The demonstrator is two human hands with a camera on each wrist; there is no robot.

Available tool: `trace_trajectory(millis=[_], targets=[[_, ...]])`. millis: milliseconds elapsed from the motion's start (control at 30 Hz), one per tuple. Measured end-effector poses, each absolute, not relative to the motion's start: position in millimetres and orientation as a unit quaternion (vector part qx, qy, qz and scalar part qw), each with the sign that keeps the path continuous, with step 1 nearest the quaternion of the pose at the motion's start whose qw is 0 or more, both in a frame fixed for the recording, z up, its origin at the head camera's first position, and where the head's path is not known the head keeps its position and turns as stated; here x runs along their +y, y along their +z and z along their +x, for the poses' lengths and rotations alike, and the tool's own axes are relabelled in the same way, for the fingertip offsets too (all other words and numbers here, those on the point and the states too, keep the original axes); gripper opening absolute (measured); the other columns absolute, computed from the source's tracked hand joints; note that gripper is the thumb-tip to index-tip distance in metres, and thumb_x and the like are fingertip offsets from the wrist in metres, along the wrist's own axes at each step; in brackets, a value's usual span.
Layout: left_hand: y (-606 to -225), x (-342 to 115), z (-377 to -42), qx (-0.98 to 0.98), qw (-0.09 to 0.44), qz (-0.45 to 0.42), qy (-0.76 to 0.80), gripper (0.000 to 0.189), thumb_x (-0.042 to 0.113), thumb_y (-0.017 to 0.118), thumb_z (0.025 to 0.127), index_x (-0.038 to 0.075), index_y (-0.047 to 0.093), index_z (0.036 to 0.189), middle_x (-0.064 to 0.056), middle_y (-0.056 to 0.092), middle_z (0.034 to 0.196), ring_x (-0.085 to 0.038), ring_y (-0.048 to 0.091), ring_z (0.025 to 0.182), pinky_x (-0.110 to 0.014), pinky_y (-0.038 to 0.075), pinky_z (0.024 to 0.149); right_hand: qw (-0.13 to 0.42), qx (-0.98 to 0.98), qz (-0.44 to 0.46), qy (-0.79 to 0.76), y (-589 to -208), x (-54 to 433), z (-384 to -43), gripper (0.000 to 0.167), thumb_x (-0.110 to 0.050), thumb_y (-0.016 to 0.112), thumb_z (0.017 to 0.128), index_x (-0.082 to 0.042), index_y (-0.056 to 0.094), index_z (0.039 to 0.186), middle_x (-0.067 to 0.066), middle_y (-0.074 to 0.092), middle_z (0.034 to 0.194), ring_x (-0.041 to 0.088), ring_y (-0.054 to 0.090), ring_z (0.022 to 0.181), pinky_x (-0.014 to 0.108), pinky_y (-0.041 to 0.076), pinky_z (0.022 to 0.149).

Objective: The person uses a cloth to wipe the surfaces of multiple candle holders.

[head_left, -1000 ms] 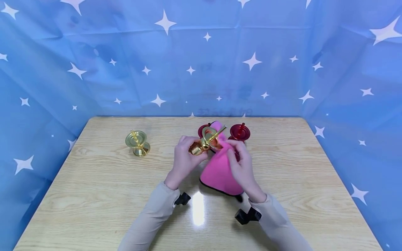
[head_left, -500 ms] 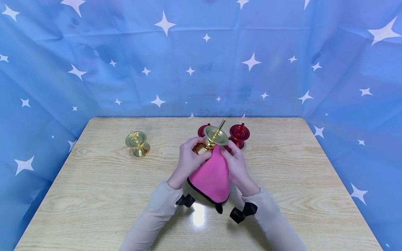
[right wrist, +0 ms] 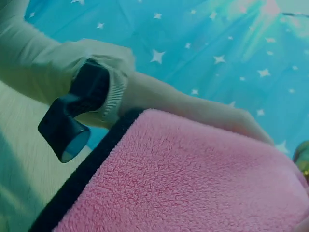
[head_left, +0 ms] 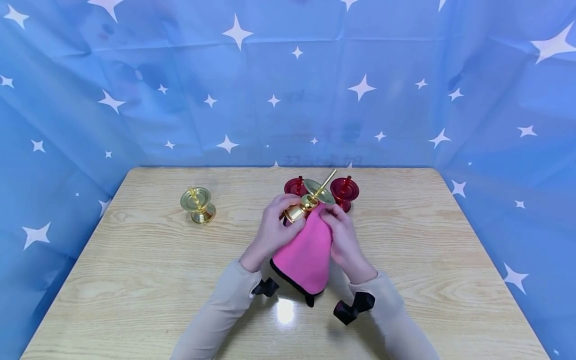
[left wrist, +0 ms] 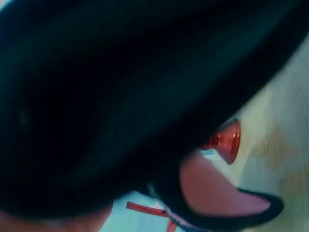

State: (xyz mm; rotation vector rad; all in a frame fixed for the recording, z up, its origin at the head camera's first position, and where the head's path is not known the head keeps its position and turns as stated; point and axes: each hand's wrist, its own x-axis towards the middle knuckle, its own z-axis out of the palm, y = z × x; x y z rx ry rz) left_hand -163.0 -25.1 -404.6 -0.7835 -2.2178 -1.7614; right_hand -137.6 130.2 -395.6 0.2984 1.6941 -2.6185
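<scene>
In the head view my left hand (head_left: 273, 227) grips the base of a gold candle holder (head_left: 295, 213), held tilted above the table. Its shallow dish and thin spike point up and to the right. The right hand (head_left: 345, 242) pinches a pink cloth (head_left: 306, 257) with a black border against the holder's stem, just under the dish. From there the cloth hangs down between both hands. In the left wrist view the cloth's dark side (left wrist: 120, 106) covers most of the picture. Fuzzy pink cloth (right wrist: 183, 179) fills the right wrist view's lower part. The right fingertips are partly hidden by the cloth.
A second gold candle holder (head_left: 197, 200) stands upright at the table's left. Behind the hands stand two red candle holders, one at the right (head_left: 344, 190) and one partly covered (head_left: 295, 186). A blue star-printed curtain (head_left: 288, 125) rises behind the wooden table (head_left: 135, 270).
The cloth has swung left between the hands, and the right hand has come down and closer to the stem. Since the middle frame, the gold candle holder has tipped further right.
</scene>
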Motion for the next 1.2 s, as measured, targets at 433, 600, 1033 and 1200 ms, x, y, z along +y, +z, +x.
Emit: trace_trajectory(millis=[433, 600, 1033, 1200], targets=[[-398, -34, -164, -0.725, 0.026, -0.328, -0.605, 0.056, -0.001, 0.078, 0.072, -0.003, 0.058, 0.124, -0.018, 0.053, 0.113, -0.027, 0.052, 0.106, -0.036, 0.045, 0.094, 0.122, 0.359, 0.064, -0.923, -396, 148, -135, 0.027, -0.005, 0.028, 0.100, -0.010, 0.050, 0.116, 0.003, 0.062, 0.105, 0.011, 0.063, 0.090, 0.021, 0.051, 0.078], [-399, -26, -160, -0.664, 0.017, -0.260, -0.701, 0.062, -0.010, 0.079, 0.065, -0.008, 0.048, 0.119, -0.022, 0.057, 0.114, -0.023, 0.054, 0.104, -0.037, 0.045, 0.095, 0.117, 0.301, 0.019, -0.946, -398, 148, -133, 0.029, -0.003, 0.030, 0.100, -0.009, 0.054, 0.115, 0.006, 0.062, 0.105, 0.014, 0.064, 0.090, 0.023, 0.052, 0.077], [-408, -4, -146, -0.599, 0.098, -0.191, -0.772, 0.057, -0.012, 0.072, 0.072, -0.009, 0.048, 0.124, -0.021, 0.052, 0.131, -0.033, 0.054, 0.115, -0.037, 0.045, 0.093, 0.042, 0.286, 0.058, -0.956, -392, 143, -134, 0.026, 0.001, 0.030, 0.099, -0.008, 0.053, 0.106, 0.007, 0.058, 0.109, 0.015, 0.062, 0.092, 0.024, 0.051, 0.081], [-407, -2, -145, -0.585, 0.097, -0.207, -0.778, 0.061, -0.017, 0.070, 0.071, -0.011, 0.044, 0.126, -0.024, 0.052, 0.129, -0.034, 0.054, 0.114, -0.040, 0.047, 0.091, 0.021, 0.314, 0.067, -0.947, -388, 141, -134, 0.026, 0.002, 0.029, 0.098, -0.009, 0.051, 0.107, 0.006, 0.059, 0.108, 0.014, 0.063, 0.093, 0.024, 0.051, 0.081]])
